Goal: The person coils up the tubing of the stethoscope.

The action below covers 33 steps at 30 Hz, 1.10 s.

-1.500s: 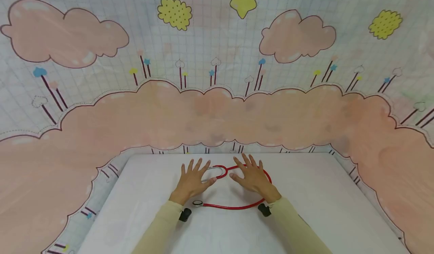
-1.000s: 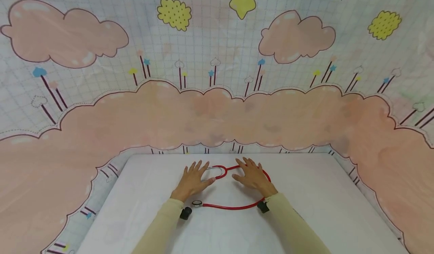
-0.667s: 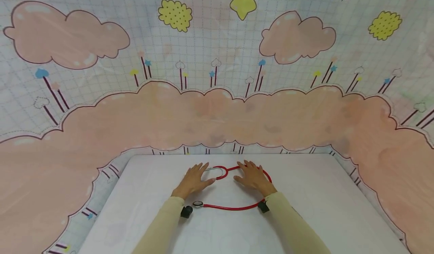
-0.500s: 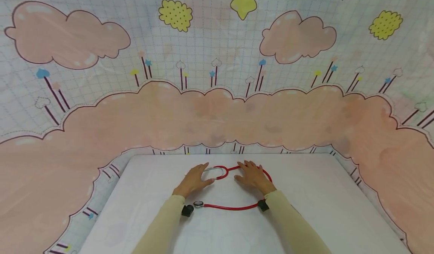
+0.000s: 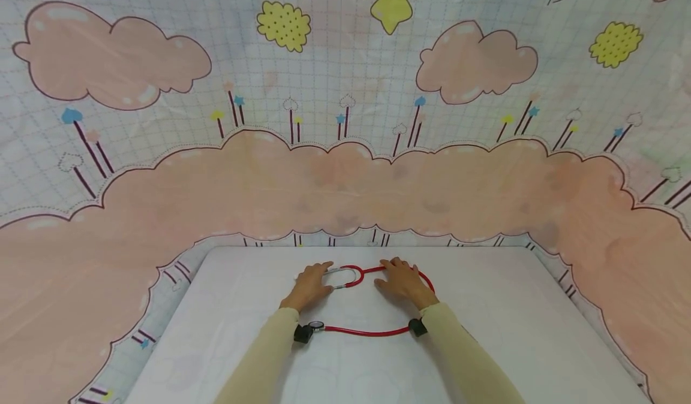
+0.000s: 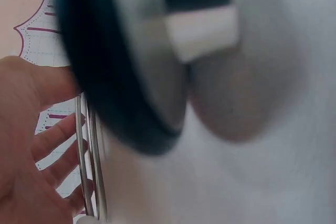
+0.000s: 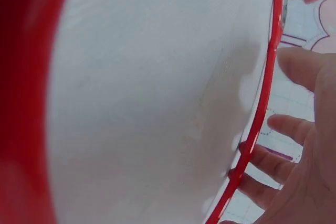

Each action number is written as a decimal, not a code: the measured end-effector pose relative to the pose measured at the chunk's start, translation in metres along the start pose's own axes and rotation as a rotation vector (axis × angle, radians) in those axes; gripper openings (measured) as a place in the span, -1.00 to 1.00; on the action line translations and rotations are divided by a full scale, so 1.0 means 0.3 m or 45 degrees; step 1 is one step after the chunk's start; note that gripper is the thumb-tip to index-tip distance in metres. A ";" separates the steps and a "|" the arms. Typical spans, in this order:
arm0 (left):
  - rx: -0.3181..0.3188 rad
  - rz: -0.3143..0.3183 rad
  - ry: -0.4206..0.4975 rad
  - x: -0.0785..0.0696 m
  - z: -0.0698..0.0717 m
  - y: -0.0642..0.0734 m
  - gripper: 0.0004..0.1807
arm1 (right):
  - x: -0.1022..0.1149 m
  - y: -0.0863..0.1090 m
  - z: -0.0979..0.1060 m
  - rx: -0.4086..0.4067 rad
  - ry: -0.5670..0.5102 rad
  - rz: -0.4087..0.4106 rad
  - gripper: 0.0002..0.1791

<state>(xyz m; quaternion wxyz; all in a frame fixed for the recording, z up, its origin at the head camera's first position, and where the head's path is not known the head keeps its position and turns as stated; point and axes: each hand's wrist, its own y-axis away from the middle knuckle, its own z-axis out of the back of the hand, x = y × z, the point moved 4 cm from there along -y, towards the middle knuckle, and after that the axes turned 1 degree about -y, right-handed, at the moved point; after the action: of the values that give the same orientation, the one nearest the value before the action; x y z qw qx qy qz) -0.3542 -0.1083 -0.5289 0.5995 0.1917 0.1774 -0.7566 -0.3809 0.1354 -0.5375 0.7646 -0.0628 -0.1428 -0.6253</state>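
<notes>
A red stethoscope lies in a loop on the white table. My left hand is at its ear-tube end, thumb and fingers spread apart around the metal ear tubes. The earpieces themselves are mostly hidden by that hand. Over the far stretch of red tubing is my right hand, its fingers loosely bent with the fingertips right at the tube. Close to the left wrist lies the round chest piece, large and blurred in the left wrist view.
The white table reaches back to a wall sheet printed with clouds and stars. On the wrists sit small black cameras, the left one beside the chest piece and the right one over the tubing.
Both hands have lowered toward the stethoscope, their fingers less stretched than before. The left hand has shifted slightly right, bringing its wrist camera up to the chest piece. The stethoscope lies the same.
</notes>
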 end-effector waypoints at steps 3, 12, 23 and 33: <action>-0.005 -0.022 -0.020 0.004 -0.005 -0.002 -0.34 | -0.005 -0.002 0.003 -0.020 -0.009 0.002 -0.36; 0.020 -0.028 0.031 0.007 -0.009 -0.005 -0.37 | -0.007 0.010 0.031 -0.182 -0.062 0.117 -0.80; 0.062 -0.021 0.068 0.009 0.004 0.017 -0.45 | 0.015 0.055 0.063 -0.237 -0.164 0.138 -0.86; 0.081 -0.021 0.016 -0.001 0.007 0.038 -0.35 | 0.020 0.092 0.086 -0.319 -0.181 0.182 -0.87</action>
<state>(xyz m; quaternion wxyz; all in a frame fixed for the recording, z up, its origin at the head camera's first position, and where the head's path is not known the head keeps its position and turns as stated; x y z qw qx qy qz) -0.3431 -0.1115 -0.5274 0.5858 0.2141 0.1586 -0.7654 -0.3564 0.1426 -0.5090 0.7813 -0.2119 -0.1127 -0.5762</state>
